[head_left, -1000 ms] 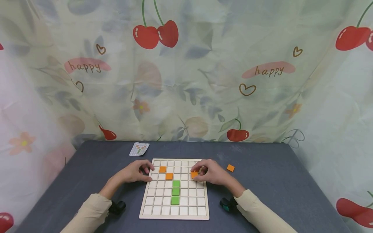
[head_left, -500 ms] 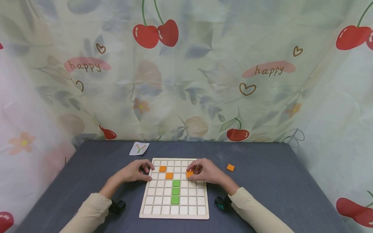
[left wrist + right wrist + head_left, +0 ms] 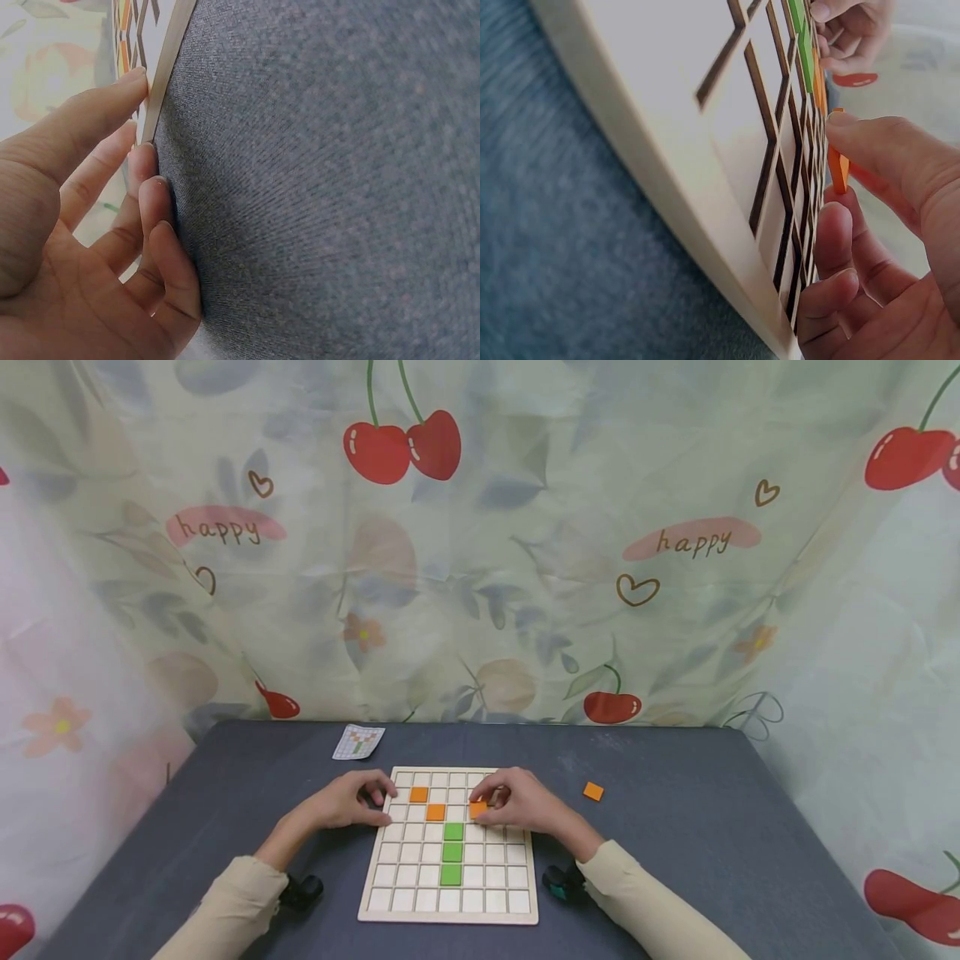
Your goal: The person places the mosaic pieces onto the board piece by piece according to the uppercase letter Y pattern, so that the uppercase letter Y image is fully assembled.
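A pale wooden grid board (image 3: pixel 448 917) lies flat on the table. Set in its cells are a column of green tiles (image 3: pixel 452 852) and two orange tiles (image 3: pixel 436 812) running diagonally to the upper left. My right hand (image 3: pixel 527 802) pinches another orange tile (image 3: pixel 477 810) between thumb and fingers, close over the grid, right of the lower set orange tile. In the right wrist view this held tile (image 3: pixel 841 166) stands tilted at the board's surface. My left hand (image 3: pixel 347 800) rests at the board's left edge, thumb and index spread; the thumb tip (image 3: pixel 135 79) touches the rim.
A loose orange tile (image 3: pixel 593 791) lies on the dark tabletop (image 3: pixel 675 827) right of the board. Behind the board at left is a small card (image 3: pixel 358 742) printed with a coloured grid pattern. A patterned curtain (image 3: pixel 480 568) hangs behind the table.
My right hand has slid left over the board, carrying the orange tile by about one cell. The left hand and the set tiles have stayed put.
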The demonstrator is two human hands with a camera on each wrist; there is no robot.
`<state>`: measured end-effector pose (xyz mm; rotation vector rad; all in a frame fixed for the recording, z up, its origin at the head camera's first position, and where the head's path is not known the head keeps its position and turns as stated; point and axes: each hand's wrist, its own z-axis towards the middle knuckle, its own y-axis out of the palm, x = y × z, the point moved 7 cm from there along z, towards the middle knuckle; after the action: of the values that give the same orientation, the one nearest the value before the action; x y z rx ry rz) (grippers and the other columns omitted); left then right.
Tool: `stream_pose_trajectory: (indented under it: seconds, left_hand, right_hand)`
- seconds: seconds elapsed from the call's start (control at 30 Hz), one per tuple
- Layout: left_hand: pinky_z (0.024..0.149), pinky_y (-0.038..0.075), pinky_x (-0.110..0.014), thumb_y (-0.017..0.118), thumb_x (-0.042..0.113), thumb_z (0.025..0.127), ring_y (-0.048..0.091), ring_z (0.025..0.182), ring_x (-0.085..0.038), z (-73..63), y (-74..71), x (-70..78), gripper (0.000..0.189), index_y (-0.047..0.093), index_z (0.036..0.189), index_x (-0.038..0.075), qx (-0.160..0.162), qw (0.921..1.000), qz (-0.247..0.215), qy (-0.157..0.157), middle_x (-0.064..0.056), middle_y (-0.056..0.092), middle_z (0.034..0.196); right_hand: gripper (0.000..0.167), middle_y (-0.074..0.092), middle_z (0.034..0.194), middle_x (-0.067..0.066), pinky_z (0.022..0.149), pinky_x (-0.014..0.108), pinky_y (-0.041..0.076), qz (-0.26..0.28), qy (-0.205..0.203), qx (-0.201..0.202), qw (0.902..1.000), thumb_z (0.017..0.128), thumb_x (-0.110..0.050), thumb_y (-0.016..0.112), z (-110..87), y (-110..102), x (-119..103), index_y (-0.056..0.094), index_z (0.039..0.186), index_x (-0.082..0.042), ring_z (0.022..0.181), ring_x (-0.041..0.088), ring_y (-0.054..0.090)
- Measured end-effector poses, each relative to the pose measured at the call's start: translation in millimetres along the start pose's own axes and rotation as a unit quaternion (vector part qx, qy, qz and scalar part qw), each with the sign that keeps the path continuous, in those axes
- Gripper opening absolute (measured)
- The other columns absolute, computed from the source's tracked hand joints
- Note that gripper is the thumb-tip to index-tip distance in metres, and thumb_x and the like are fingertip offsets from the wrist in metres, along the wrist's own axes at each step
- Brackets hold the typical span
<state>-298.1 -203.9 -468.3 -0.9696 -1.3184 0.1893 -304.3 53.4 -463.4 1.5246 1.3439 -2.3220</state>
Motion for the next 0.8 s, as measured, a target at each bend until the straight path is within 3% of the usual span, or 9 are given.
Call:
stream_pose_trajectory:
  seconds: [0.37,0.8]
  left_hand:
    - [0.067,0.043,-0.033,0.085,0.013,0.084,0.050,0.075,-0.020,-0.4,0.7,-1.0,0.033,0.067,0.111,0.006,0.000,1.0000,-0.005,-0.005,-0.006,0.056,0.090]
    - [0.067,0.042,-0.033,0.086,0.013,0.084,0.050,0.075,-0.020,-0.7,0.7,-0.7,0.033,0.067,0.110,0.007,0.003,1.0000,-0.002,-0.002,-0.007,0.056,0.090]
  right_hand:
    - [0.021,0.071,0.104,0.000,0.072,0.030,0.051,-0.007,0.008,-0.013,0.9999,0.088,-0.010,0.081,3.3,6.1,1.2,0.078,0.109,-0.008,0.077,0.011,0.062]
    - [0.016,0.069,0.095,-0.002,0.068,0.031,0.049,-0.042,0.024,0.000,0.9988,0.087,-0.011,0.082,5.9,6.7,0.4,0.078,0.102,-0.010,0.078,0.014,0.060]
